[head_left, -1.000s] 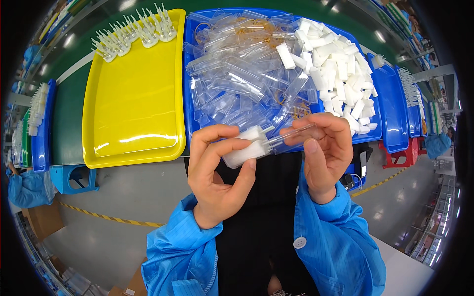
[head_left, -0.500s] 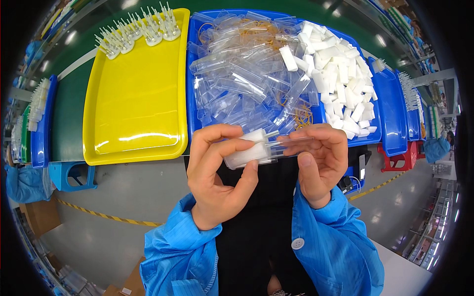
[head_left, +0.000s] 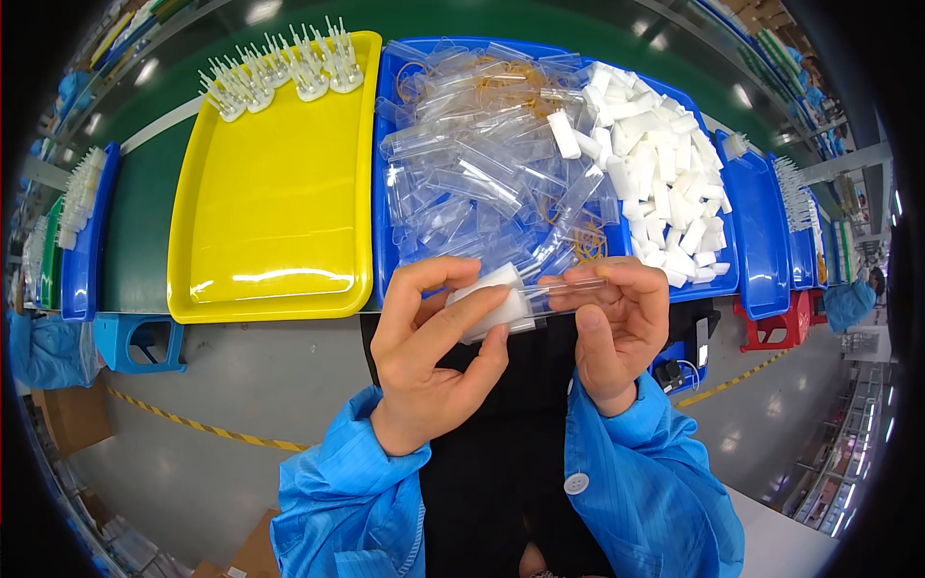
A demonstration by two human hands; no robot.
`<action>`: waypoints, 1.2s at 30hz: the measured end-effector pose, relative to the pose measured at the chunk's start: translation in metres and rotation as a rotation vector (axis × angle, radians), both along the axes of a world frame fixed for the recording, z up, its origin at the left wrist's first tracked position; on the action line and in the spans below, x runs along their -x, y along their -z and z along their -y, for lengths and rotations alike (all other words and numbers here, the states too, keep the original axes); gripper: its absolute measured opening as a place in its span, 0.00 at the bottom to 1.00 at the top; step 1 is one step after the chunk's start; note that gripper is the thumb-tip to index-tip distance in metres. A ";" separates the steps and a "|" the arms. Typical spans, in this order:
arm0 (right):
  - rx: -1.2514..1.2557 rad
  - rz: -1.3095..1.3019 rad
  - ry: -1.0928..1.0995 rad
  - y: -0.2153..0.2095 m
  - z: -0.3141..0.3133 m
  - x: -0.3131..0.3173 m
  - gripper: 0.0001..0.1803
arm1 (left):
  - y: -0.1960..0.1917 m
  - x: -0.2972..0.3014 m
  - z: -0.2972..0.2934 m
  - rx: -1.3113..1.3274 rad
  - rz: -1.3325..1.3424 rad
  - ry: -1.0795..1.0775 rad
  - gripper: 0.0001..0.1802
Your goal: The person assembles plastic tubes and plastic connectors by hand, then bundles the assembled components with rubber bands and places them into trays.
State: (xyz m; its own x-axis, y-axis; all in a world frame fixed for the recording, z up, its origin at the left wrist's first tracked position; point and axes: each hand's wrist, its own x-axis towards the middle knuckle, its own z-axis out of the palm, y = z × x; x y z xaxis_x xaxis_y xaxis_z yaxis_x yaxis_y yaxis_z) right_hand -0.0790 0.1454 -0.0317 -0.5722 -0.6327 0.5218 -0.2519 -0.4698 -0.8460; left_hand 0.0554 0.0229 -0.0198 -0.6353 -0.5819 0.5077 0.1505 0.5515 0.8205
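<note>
In front of my body, my left hand point(head_left: 429, 361) is closed round a bundle of smooth white blocks point(head_left: 501, 286), fingers over the top and thumb beneath. From the bundle's right end a clear plastic tube point(head_left: 564, 288) sticks out toward my right hand point(head_left: 623, 332). The right fingertips pinch the tube's far end, with the thumb bent below. How far the tube reaches in among the blocks is hidden by my left fingers. Just beyond both hands lies a heap of clear plastic sleeves point(head_left: 472, 183) in a blue tray point(head_left: 385, 72).
A yellow tray point(head_left: 275, 212) at left bears several white pieces with upright pins point(head_left: 313, 82) at its far end. White blocks point(head_left: 665, 164) fill another blue tray's right part. Tan rubber bands point(head_left: 588, 243) lie among the sleeves. Blue point(head_left: 140, 342) and red stools point(head_left: 776, 323) stand below the bench.
My left index finger has stretched further over the white blocks. The thin rod end seen between them no longer shows apart. Both hands stay close together; the whole view has shifted slightly.
</note>
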 end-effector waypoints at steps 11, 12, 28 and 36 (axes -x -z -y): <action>-0.067 -0.027 0.019 -0.003 -0.001 0.001 0.19 | 0.004 0.001 0.002 0.105 -0.026 -0.032 0.21; -0.064 -0.033 0.023 -0.003 0.000 0.001 0.19 | 0.005 0.001 0.003 0.121 -0.023 -0.036 0.21; -0.098 0.033 -0.029 -0.004 0.001 0.009 0.16 | 0.015 0.009 0.001 0.115 -0.062 -0.051 0.19; -0.082 0.114 -0.113 -0.004 0.000 0.011 0.17 | 0.018 0.006 -0.001 0.164 -0.059 -0.075 0.17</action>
State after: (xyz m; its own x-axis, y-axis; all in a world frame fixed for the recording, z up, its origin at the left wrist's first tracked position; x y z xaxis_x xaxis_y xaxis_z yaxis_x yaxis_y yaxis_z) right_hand -0.0903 0.1452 -0.0281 -0.5478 -0.7340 0.4014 -0.1013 -0.4180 -0.9028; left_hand 0.0493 0.0241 -0.0376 -0.5594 -0.5332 0.6347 0.1494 0.6883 0.7099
